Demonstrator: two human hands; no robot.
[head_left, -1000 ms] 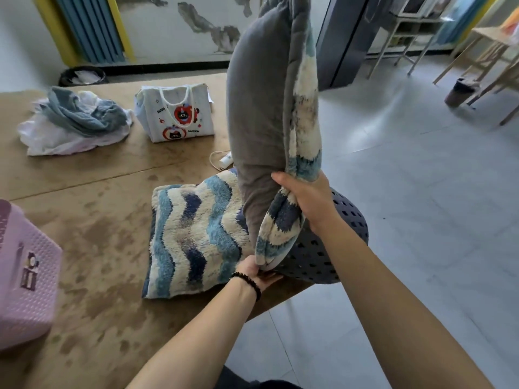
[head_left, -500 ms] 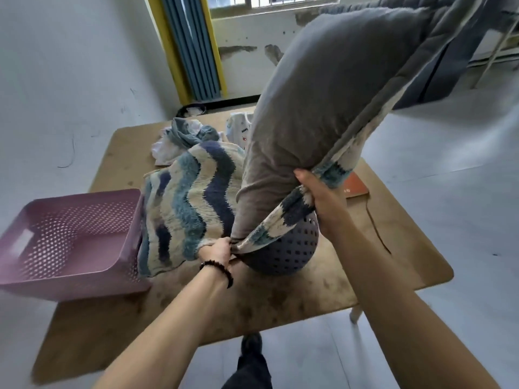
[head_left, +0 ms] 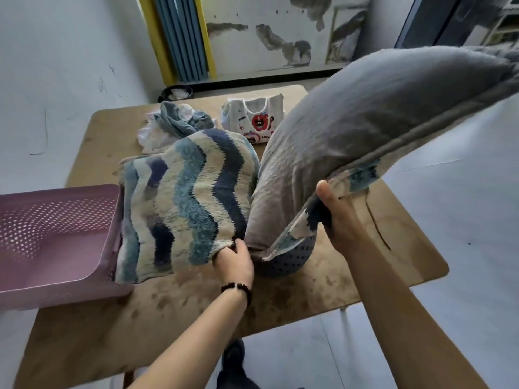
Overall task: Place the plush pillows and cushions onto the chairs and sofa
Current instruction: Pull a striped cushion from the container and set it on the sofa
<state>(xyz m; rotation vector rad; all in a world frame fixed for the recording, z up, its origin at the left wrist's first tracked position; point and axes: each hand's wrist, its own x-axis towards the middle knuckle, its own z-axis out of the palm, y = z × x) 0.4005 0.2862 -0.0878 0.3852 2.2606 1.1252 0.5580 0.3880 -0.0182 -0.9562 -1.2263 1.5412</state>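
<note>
Two plush pillows with blue-and-cream wavy fronts are lifted off the wooden table [head_left: 295, 293]. My right hand [head_left: 341, 220] grips the lower edge of the pillow with its grey back [head_left: 365, 130] facing me; it tilts up to the right. My left hand [head_left: 234, 259] pinches the lower corner of the wavy-striped pillow [head_left: 185, 203], which stands tilted with its left edge against the pink basket. A dark perforated round cushion [head_left: 286, 258] lies on the table beneath the pillows, mostly hidden.
A pink perforated basket [head_left: 53, 237] sits at the table's left edge. A white tote bag with cartoon prints [head_left: 252, 122] and a heap of blue and white cloth [head_left: 174, 122] lie at the far end. Grey floor runs along the right side.
The striped pillow went from lying flat to raised in my left hand. The grey-backed pillow tipped from upright over to the right. The view pulled back from the table.
</note>
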